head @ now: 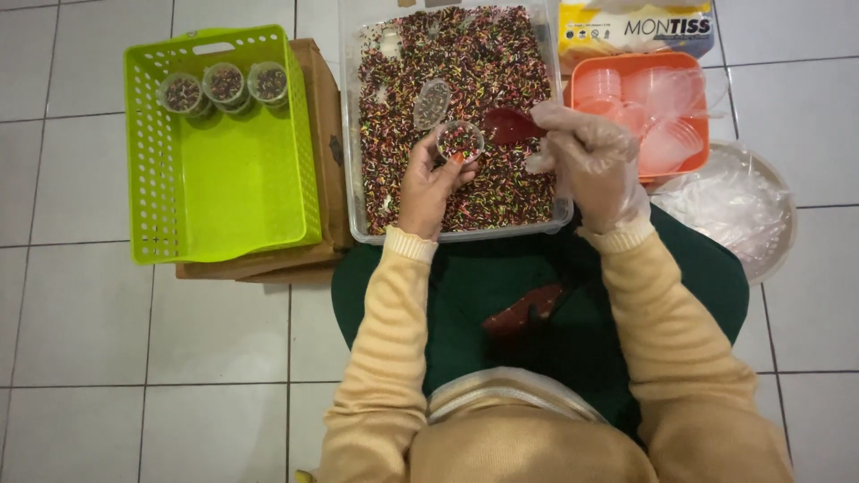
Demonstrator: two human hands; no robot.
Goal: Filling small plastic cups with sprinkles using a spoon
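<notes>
Two hands work over the sprinkle tub (501, 192): left hand (431, 183), grip closed around a small filled cup (460, 141); gloved right hand (591, 161) clasps a red scoop (508, 125)

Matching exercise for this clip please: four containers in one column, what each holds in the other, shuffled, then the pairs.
1. green basket
2. clear tub
3. orange basket
4. small cup in the left hand

A. loose multicoloured sprinkles
B. empty clear cups
C. three filled cups in one corner
D. a small portion of sprinkles, beside the red scoop held by the gloved right hand

Pairs: 1-C, 2-A, 3-B, 4-D
</notes>
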